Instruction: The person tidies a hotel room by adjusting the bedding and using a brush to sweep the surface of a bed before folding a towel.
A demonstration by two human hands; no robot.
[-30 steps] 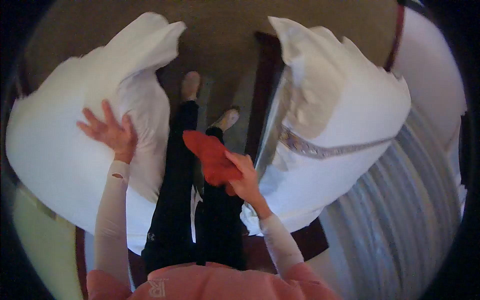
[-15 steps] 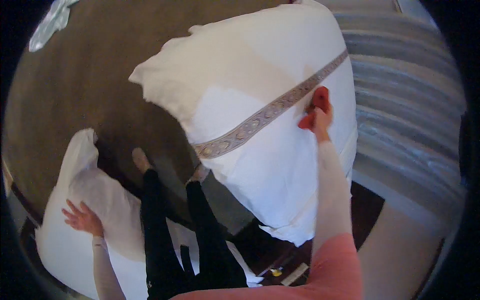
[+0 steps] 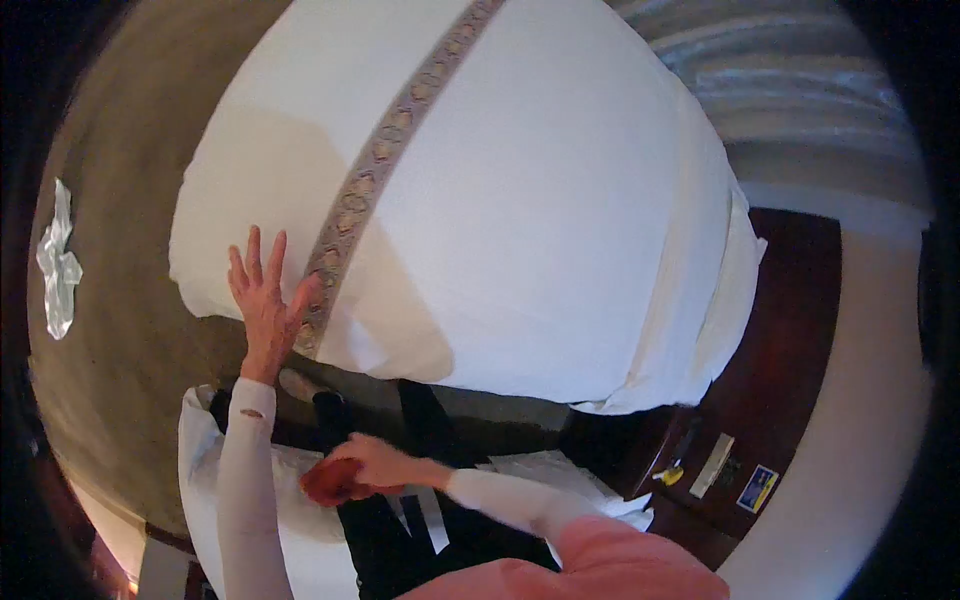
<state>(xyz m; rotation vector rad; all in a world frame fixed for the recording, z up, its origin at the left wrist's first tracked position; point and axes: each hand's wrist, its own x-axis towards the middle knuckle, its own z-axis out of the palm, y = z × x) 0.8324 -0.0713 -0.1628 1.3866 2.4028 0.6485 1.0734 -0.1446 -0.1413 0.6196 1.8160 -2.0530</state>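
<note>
My left hand (image 3: 265, 305) is spread over the edge of a large white bed cover (image 3: 520, 200), its thumb by the patterned band (image 3: 352, 205) that crosses the cover. It holds nothing; whether the palm presses on the fabric I cannot tell. Lower down, in front of my dark-trousered legs, my right hand (image 3: 385, 464) grips a bunched red cloth (image 3: 332, 484). Some of the cloth is hidden by the fingers. Below that hand lies more white bedding (image 3: 205, 490), on a second bed behind my legs.
Brown carpet (image 3: 110, 380) runs along the left, with a crumpled shiny plastic bag (image 3: 60, 265) on it. At right is a dark wooden surface (image 3: 785, 300) bearing a small yellow item (image 3: 669, 476) and a printed card (image 3: 757, 488). Grey curtains (image 3: 800, 100) hang behind.
My left hand has gone from the second bed to the banded cover. My right hand, still gripping the red cloth, has come back from that cover towards my body. The view has turned.
</note>
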